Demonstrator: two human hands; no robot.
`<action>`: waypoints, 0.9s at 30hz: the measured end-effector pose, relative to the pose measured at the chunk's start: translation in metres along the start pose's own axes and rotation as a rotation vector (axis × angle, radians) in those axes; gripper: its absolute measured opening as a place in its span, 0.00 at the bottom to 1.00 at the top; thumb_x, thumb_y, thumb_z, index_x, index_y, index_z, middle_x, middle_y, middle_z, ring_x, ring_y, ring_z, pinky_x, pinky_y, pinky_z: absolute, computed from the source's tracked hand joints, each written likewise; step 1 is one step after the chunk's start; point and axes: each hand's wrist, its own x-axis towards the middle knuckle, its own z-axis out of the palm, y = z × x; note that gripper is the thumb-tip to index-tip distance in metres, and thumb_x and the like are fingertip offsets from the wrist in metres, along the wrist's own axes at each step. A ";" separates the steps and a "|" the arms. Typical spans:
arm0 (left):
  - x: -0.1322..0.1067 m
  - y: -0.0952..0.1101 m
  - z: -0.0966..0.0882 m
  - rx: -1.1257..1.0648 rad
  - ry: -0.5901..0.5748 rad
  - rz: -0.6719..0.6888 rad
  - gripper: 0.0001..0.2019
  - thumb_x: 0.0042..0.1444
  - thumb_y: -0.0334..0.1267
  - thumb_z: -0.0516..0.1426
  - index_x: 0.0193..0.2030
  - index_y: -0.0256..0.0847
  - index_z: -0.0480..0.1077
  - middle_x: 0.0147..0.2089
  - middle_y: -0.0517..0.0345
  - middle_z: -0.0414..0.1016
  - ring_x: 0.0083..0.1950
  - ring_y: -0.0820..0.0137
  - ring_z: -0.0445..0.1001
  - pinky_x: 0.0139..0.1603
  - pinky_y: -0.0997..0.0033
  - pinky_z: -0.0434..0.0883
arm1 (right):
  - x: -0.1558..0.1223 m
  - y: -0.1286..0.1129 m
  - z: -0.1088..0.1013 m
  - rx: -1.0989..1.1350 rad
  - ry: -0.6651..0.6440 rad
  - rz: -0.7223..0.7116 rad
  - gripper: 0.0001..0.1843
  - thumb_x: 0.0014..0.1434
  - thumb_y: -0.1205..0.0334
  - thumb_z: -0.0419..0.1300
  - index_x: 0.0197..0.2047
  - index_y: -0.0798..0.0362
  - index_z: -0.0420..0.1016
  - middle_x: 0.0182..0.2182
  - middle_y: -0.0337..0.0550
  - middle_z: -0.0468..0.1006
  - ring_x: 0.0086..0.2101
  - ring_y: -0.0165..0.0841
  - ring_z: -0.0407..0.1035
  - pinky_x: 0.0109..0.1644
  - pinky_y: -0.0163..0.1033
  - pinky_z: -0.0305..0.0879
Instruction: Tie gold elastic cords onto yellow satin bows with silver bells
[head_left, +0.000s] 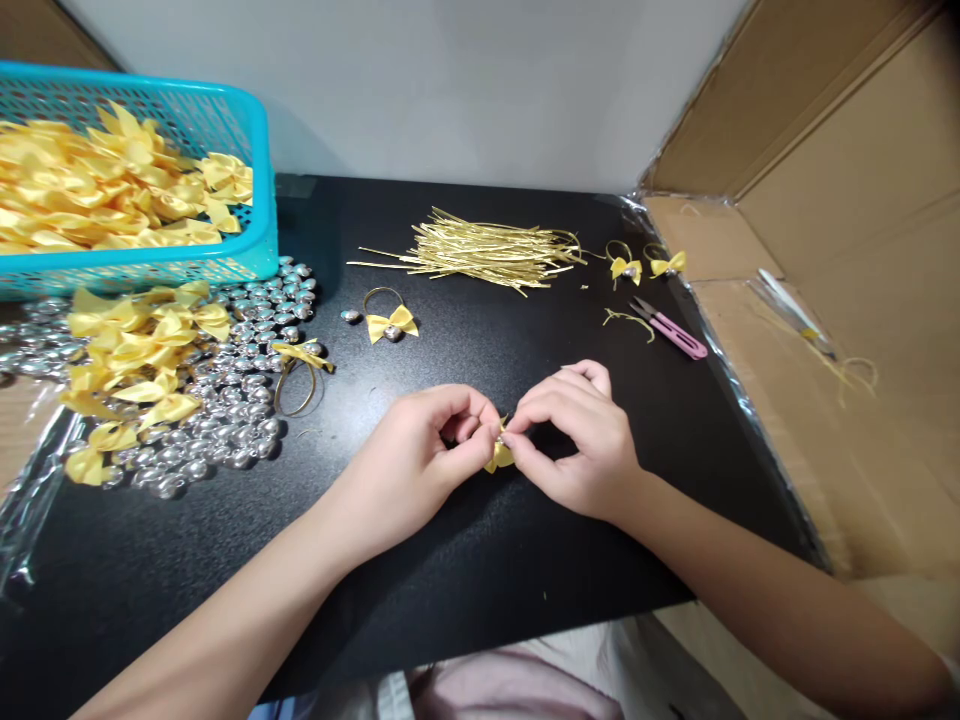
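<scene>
Over the middle of the black table, my left hand (424,455) and my right hand (589,440) meet at the fingertips. Between them is a small yellow ribbon bow (498,460), pinched from both sides by thumbs and forefingers. Fingers cover most of the bow; a tiny shiny bit shows at its centre, too small to make out. Beyond my hands lies a bow with a silver bead and a wire ring (391,328). A second ringed bow (300,360) rests by the silver beads (225,435), left of my left hand.
A turquoise basket (268,190) of yellow bows stands back left, with loose bows (150,345) before it. Gold twist ties (495,250) lie at the back. Pink thread snips (675,333) and two finished-looking ringed bows (626,268) lie right. Cardboard (862,230) borders the table.
</scene>
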 end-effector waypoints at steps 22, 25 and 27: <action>0.000 -0.001 -0.002 0.056 0.026 0.030 0.07 0.57 0.34 0.56 0.28 0.38 0.71 0.24 0.66 0.62 0.28 0.76 0.60 0.29 0.76 0.58 | 0.001 0.001 0.001 0.010 0.008 -0.039 0.09 0.57 0.70 0.63 0.28 0.52 0.69 0.24 0.32 0.76 0.27 0.27 0.71 0.48 0.45 0.56; 0.000 -0.001 -0.002 0.058 0.021 0.030 0.07 0.57 0.34 0.55 0.28 0.38 0.70 0.24 0.67 0.61 0.27 0.76 0.59 0.29 0.76 0.58 | 0.001 0.001 0.001 0.005 0.004 -0.040 0.09 0.57 0.69 0.63 0.28 0.52 0.69 0.24 0.32 0.77 0.28 0.28 0.71 0.48 0.45 0.56; 0.001 -0.001 -0.001 0.057 0.013 0.030 0.07 0.58 0.35 0.55 0.29 0.39 0.70 0.24 0.67 0.62 0.28 0.76 0.60 0.30 0.75 0.58 | 0.001 0.001 0.001 0.004 0.001 -0.038 0.09 0.58 0.69 0.63 0.28 0.52 0.69 0.25 0.32 0.77 0.28 0.28 0.71 0.48 0.45 0.56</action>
